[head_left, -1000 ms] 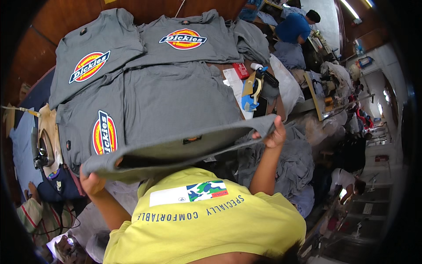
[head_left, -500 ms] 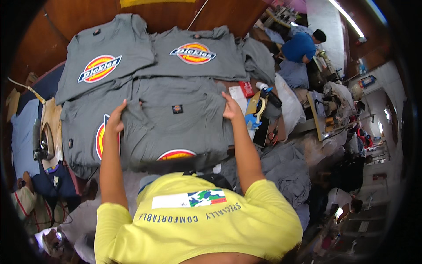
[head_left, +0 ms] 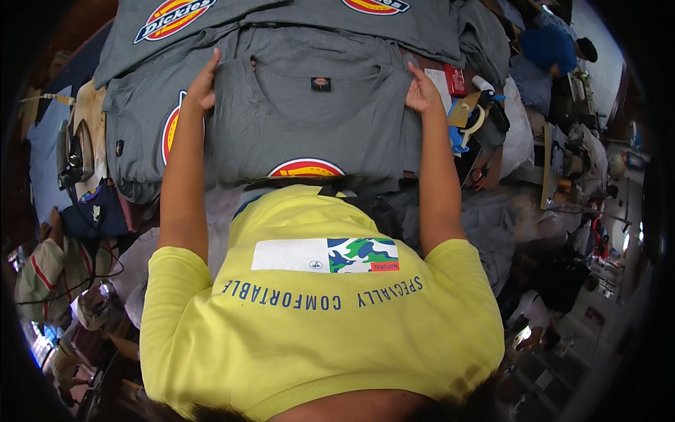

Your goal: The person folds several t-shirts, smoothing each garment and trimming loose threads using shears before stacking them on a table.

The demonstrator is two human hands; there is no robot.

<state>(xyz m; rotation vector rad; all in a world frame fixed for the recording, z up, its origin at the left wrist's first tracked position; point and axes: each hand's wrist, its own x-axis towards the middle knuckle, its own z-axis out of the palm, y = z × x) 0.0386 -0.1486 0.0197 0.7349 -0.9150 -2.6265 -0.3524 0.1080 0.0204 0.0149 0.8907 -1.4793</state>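
While hands (head_left: 202, 90) flank it, the shirt (head_left: 309, 133) lies (flat).

Grey cloth tee (head_left: 309, 130) w/ curved red-yellow print (head_left: 306, 169) lying btwn bare L hand (head_left: 203, 86) & bare R hand (head_left: 423, 93), fingers loose at its sides; dark metal iron (head_left: 81, 151) well left of tee.

Grey T-shirts cover most of the brown tabletop (head_left: 495, 163). The front shirt (head_left: 309, 137) lies flat between the left fingers (head_left: 208, 72) and the right fingers (head_left: 418, 81), with more grey fabric showing beneath its edges. A side shirt (head_left: 140, 133) spreads out left of the left fingers, and the back shirts (head_left: 422, 28) lie beyond both hands. Right of the right fingers sit white paper (head_left: 437, 80), a red packet (head_left: 455, 79), a blue tape dispenser (head_left: 458, 141) and, nearer the person, red-handled scissors (head_left: 479, 176).
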